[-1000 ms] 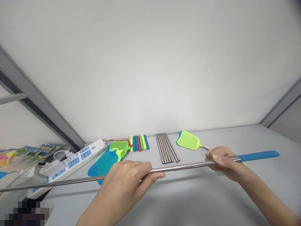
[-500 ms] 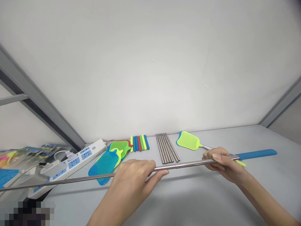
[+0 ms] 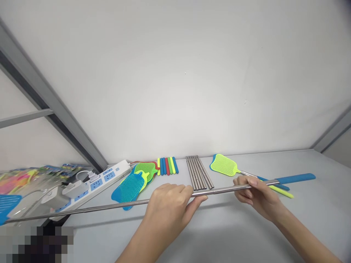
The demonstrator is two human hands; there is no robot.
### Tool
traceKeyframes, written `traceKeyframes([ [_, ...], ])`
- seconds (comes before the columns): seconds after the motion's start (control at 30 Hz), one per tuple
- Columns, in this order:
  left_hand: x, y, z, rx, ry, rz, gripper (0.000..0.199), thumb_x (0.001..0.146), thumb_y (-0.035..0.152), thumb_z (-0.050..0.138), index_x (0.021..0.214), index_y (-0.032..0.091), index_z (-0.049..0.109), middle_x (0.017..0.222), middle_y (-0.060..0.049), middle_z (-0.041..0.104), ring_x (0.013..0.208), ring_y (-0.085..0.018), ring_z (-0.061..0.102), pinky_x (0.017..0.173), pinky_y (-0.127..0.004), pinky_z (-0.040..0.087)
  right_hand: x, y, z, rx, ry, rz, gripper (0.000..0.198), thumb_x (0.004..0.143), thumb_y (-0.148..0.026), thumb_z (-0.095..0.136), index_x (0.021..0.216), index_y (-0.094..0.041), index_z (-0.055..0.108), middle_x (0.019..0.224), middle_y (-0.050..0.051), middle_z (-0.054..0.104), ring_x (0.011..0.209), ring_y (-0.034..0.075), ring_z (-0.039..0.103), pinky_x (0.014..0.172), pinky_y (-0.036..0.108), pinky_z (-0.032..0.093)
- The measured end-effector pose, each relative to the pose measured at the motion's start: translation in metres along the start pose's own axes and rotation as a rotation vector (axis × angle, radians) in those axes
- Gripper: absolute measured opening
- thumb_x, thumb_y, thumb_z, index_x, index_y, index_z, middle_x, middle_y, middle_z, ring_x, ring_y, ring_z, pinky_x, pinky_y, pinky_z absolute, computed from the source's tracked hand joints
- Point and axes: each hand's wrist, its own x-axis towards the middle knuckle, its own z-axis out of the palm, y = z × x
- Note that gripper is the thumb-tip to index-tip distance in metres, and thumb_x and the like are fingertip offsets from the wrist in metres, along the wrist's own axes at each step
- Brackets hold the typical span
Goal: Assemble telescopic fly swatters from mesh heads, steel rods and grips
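Note:
A long fly swatter with an extended steel telescopic rod (image 3: 115, 205) stretches across the view above the table. Its blue handle (image 3: 297, 178) points right, and its blue slotted head (image 3: 9, 205) is cut off by the left edge. My left hand (image 3: 170, 202) is closed around the middle of the rod, knuckles up, thumb along the underside. Nearer the handle, my right hand (image 3: 259, 195) pinches the thick end of the rod between thumb and fingers. Behind the right hand lies a yellow-green fly swatter (image 3: 225, 165) on top of a blue one.
Several steel rods (image 3: 199, 173) lie side by side near the wall. Left of them is a row of coloured handles (image 3: 168, 166), then overlapping swatter heads (image 3: 128, 188). A white power strip (image 3: 95, 184) with plugs and bagged goods (image 3: 35, 179) are at the left.
The view has shifted slightly, so the table things appear farther right. The held swatter's handle has moved a little left, and more of its blue head shows. Both hands keep their hold.

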Motion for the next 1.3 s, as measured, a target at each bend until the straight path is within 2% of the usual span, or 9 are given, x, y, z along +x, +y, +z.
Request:
traceKeyframes([
  [0.13, 0.001, 0.006, 0.003, -0.035, -0.021, 0.007, 0.036, 0.08, 0.041, 0.035, 0.056, 0.019, 0.047, 0.045, 0.002, 0.051, 0.043, -0.012, 0.046, 0.044, -0.025, 0.024, 0.0, 0.004, 0.011, 0.061, -0.009, 0.091, 0.023, 0.08, -0.035, 0.037, 0.071, -0.017, 0.049, 0.051, -0.002, 0.038, 0.04, 0.008, 0.034, 0.041, 0.023, 0.021],
  [0.23, 0.001, 0.008, 0.005, -0.053, -0.053, 0.015, 0.035, 0.081, 0.042, 0.033, 0.058, 0.019, 0.047, 0.049, 0.002, 0.052, 0.047, -0.013, 0.047, 0.046, -0.026, 0.026, -0.001, 0.005, 0.018, 0.124, -0.04, 0.143, 0.025, 0.082, -0.035, 0.034, 0.08, -0.017, 0.051, 0.054, 0.0, 0.047, 0.039, 0.008, 0.04, 0.037, 0.021, 0.023],
  [0.33, 0.002, 0.007, 0.004, -0.062, -0.062, 0.024, 0.034, 0.082, 0.04, 0.032, 0.06, 0.019, 0.046, 0.053, 0.001, 0.052, 0.052, -0.014, 0.047, 0.049, -0.027, 0.028, -0.002, 0.005, 0.021, 0.179, 0.017, 0.152, 0.029, 0.082, -0.034, 0.034, 0.075, -0.016, 0.055, 0.059, 0.003, 0.052, 0.041, 0.008, 0.044, 0.036, 0.02, 0.024],
  [0.5, 0.002, 0.0, -0.003, -0.105, -0.096, 0.016, 0.03, 0.083, 0.035, 0.032, 0.063, 0.018, 0.045, 0.058, 0.001, 0.052, 0.056, -0.013, 0.046, 0.051, -0.026, 0.029, 0.0, 0.007, 0.015, 0.262, 0.226, 0.126, 0.029, 0.08, -0.033, 0.039, 0.066, -0.016, 0.058, 0.059, 0.003, 0.053, 0.04, 0.007, 0.042, 0.039, 0.021, 0.028],
  [0.6, -0.005, -0.014, -0.006, -0.107, -0.129, -0.041, 0.03, 0.083, 0.036, 0.032, 0.062, 0.018, 0.045, 0.06, 0.001, 0.051, 0.057, -0.013, 0.046, 0.05, -0.024, 0.03, 0.004, 0.005, 0.003, 0.306, 0.359, 0.049, 0.031, 0.079, -0.032, 0.041, 0.058, -0.016, 0.056, 0.054, 0.001, 0.05, 0.038, 0.005, 0.037, 0.039, 0.021, 0.028],
  [0.73, -0.026, -0.039, -0.008, -0.078, -0.178, -0.149, 0.03, 0.083, 0.035, 0.032, 0.063, 0.019, 0.047, 0.058, 0.001, 0.05, 0.056, -0.014, 0.046, 0.051, -0.024, 0.03, 0.009, 0.004, -0.02, 0.318, 0.441, -0.075, 0.03, 0.076, -0.033, 0.044, 0.052, -0.017, 0.053, 0.043, -0.003, 0.038, 0.034, 0.005, 0.027, 0.035, 0.021, 0.022],
  [0.9, -0.047, -0.06, -0.002, -0.085, -0.169, -0.268, 0.029, 0.082, 0.038, 0.032, 0.068, 0.019, 0.05, 0.06, 0.0, 0.05, 0.06, -0.015, 0.047, 0.054, -0.025, 0.031, 0.009, 0.008, -0.039, 0.283, 0.515, -0.126, 0.033, 0.076, -0.037, 0.043, 0.049, -0.018, 0.048, 0.042, -0.003, 0.035, 0.033, 0.006, 0.022, 0.033, 0.023, 0.02],
  [1.13, -0.047, -0.059, 0.017, -0.094, -0.085, -0.256, 0.029, 0.082, 0.038, 0.033, 0.068, 0.018, 0.05, 0.062, 0.001, 0.051, 0.061, -0.014, 0.047, 0.055, -0.024, 0.031, 0.009, 0.013, -0.029, 0.38, 0.482, -0.112, 0.023, 0.073, -0.035, 0.05, 0.059, -0.019, 0.044, 0.049, -0.006, 0.03, 0.036, 0.005, 0.024, 0.035, 0.02, 0.024],
  [1.3, -0.04, -0.042, 0.031, -0.114, -0.1, -0.159, 0.03, 0.083, 0.036, 0.031, 0.067, 0.018, 0.05, 0.063, 0.0, 0.052, 0.06, -0.013, 0.048, 0.053, -0.024, 0.029, 0.008, 0.031, 0.001, 0.338, 0.332, 0.107, 0.02, 0.077, -0.034, 0.047, 0.066, -0.018, 0.048, 0.05, -0.005, 0.031, 0.039, 0.005, 0.026, 0.039, 0.019, 0.025],
])
